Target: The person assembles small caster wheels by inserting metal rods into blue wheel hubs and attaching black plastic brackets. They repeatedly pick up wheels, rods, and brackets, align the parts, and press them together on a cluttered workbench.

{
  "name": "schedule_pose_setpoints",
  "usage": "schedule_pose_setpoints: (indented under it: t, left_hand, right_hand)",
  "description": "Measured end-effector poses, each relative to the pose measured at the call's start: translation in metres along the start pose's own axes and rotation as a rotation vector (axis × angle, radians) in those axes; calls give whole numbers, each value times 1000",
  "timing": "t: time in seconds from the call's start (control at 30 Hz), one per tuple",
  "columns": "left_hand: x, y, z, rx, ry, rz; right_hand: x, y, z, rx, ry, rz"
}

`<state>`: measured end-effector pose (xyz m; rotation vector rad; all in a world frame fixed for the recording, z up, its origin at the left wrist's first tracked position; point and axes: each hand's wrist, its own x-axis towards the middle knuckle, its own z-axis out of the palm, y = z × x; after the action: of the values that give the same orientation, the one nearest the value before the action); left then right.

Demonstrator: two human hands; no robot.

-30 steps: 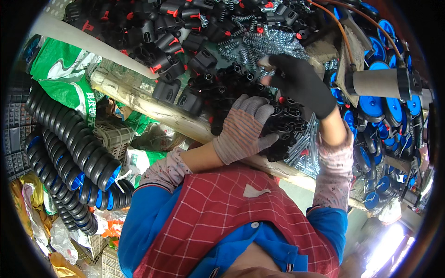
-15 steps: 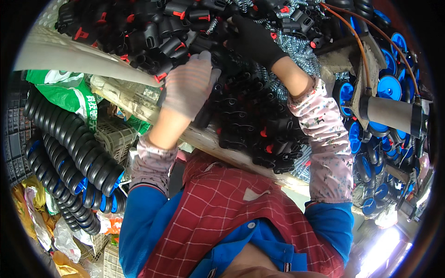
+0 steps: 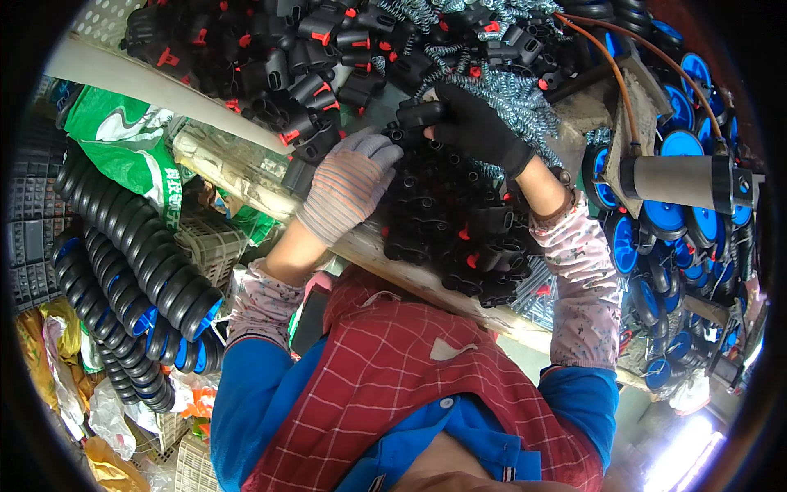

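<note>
My right hand, in a black glove, is closed around a black plastic housing held above the pile. Facing it is my left hand in a grey and orange striped glove, its fingers bent together. Their tips come close to a small black piece by the housing; what they hold, if anything, is hidden. Below the hands lie rows of black plastic parts, some with red tabs. Behind my left hand sits a heap of black housings with red tabs. Metal coil springs are heaped beyond my right hand.
Stacks of black wheels with blue hubs stand at the left, near a green bag and a plastic crate. At the right, a grey cylinder with orange hoses sits before more blue-hubbed wheels. A wooden edge borders the worktop.
Both hands have drawn back nearer to me from the heap. The right hand now shows a black housing in its grip. The view has shifted slightly.
</note>
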<state>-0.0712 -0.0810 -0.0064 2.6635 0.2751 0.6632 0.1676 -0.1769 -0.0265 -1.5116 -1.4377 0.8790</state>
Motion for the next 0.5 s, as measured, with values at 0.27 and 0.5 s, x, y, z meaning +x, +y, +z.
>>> schedule_pose_setpoints:
  t: [0.27, 0.5]
  left_hand:
    - [3, -6, 7, -398, 238, -230]
    - [-8, -5, 24, -734, 354, -453]
  right_hand:
    - [2, -39, -3, 99, 94, 118]
    - [25, -48, 4, -115, -139, -101]
